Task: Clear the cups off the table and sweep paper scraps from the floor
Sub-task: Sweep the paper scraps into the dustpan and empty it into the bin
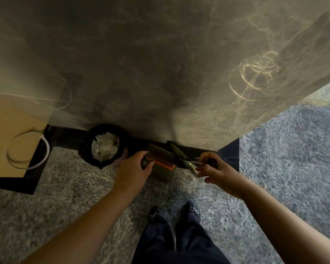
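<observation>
feet: two dark slippers [174, 211] with bow trim, on grey carpet [69, 197], pointing at the table
left arm: bare forearm reaches forward and up-frame from bottom left, wrist straight
left hand [134, 169]: fingers curled round the dark handle of the dustpan [163, 164], thumb on the right side
dustpan: olive body with an orange comb strip, low over the carpet at the table's base
right arm: comes in from the right edge, bent inward toward the dustpan
right hand [214, 171]: fingers wrapped round a dark handle; hand brush [181, 156] angles up-left, just beside the dustpan
bin [103, 145]: black liner, white paper scraps [105, 147] inside, left of the dustpan
table [160, 63]: grey marbled top, black base
</observation>
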`<state>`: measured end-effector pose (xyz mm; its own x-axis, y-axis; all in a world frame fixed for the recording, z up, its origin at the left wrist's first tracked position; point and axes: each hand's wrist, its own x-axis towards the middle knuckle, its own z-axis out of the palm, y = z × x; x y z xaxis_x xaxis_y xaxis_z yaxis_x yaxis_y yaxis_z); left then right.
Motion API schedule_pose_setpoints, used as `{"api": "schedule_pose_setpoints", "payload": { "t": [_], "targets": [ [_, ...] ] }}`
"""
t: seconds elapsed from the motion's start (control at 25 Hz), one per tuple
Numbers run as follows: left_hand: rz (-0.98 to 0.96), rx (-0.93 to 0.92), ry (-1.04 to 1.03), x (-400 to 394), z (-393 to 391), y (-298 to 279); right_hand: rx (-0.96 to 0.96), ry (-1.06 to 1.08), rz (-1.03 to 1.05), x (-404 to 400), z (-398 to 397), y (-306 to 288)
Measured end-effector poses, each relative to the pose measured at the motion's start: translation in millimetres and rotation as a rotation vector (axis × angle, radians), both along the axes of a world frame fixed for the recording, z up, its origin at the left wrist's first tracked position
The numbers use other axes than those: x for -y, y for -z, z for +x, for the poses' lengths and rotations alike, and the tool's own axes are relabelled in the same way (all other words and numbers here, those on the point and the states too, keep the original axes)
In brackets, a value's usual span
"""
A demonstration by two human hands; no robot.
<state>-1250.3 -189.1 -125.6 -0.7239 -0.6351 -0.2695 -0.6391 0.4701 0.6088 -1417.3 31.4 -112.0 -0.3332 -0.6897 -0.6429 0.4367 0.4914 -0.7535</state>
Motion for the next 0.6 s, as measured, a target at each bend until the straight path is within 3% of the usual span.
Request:
{"api": "schedule_pose_setpoints", "payload": {
  "t": [0.32,0.6],
  "targets": [
    [0.025,-0.011,-0.078,-6.8,-11.4,-2.9,-0.76,-0.093,0.281,10.2,-16.5,-11.4],
    [-0.023,-0.001,-0.109,-8.8,-24.8,-6.3,-0.874,0.015,0.307,16.5,-40.4,-20.3]
  ]
}}
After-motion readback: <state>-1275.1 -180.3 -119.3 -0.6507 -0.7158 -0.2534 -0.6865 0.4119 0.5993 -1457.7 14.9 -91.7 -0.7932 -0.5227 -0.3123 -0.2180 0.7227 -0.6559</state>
